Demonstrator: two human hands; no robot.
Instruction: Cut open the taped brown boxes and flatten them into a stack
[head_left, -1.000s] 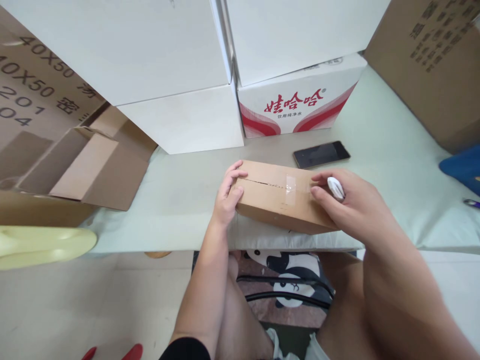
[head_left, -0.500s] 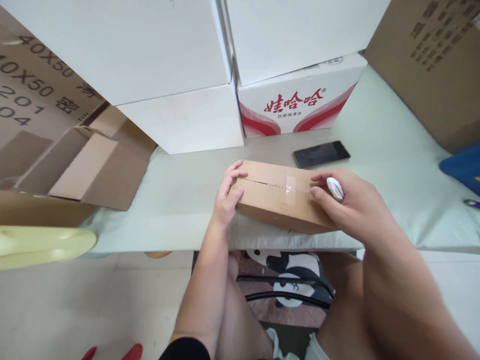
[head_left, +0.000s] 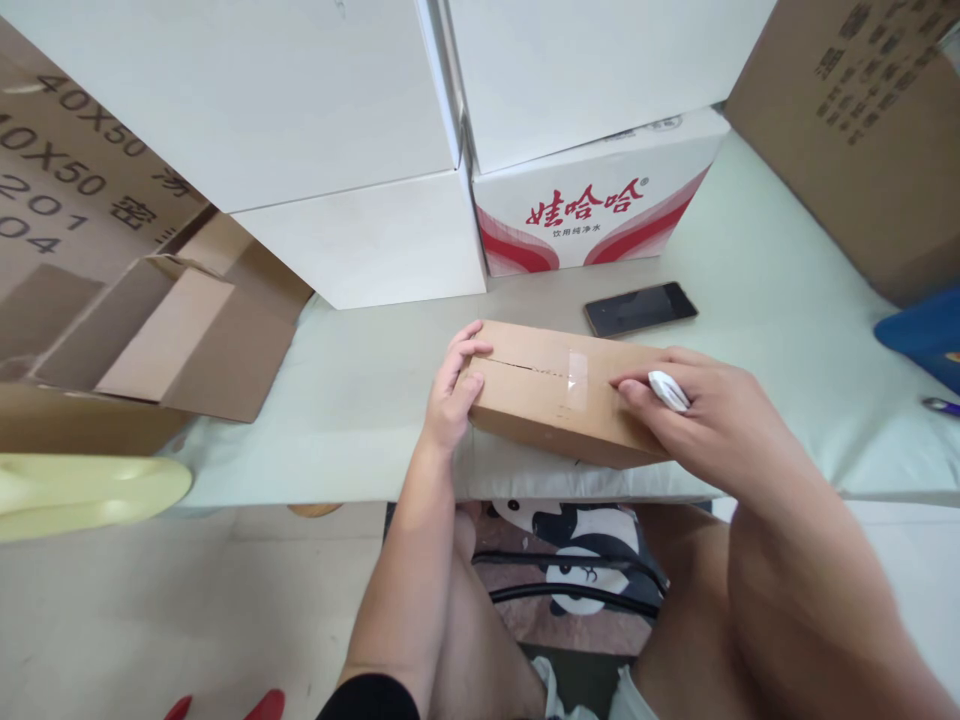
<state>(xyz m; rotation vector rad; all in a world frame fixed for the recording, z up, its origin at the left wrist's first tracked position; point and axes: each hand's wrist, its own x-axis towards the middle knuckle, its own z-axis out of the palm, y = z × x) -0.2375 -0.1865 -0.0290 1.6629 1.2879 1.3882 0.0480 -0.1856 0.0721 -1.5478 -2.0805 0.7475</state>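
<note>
A brown cardboard box (head_left: 532,395) lies on the pale green cloth surface, its top crossed by a seam that is slit over part of its length. A strip of clear tape (head_left: 577,371) spans the seam right of the slit. My left hand (head_left: 451,398) grips the box's left end, fingers on top and thumb on the near edge. Over the right part of the box, my right hand (head_left: 709,415) is closed round a small white tool (head_left: 669,391); its working end is hidden by the fingers. Behind the box lies a dark phone (head_left: 641,309).
Tall white boxes (head_left: 360,240) and a white-and-red water carton (head_left: 592,220) stand at the back. Left is an open brown carton (head_left: 217,340), with a yellow-green object (head_left: 90,490) nearer. A large brown carton (head_left: 862,150), a blue object (head_left: 926,335) and a pen (head_left: 941,406) are on the right.
My right hand has shifted slightly, its fingertips drawing together and pointing more towards the taped seam. The left hand and the box stay almost still.
</note>
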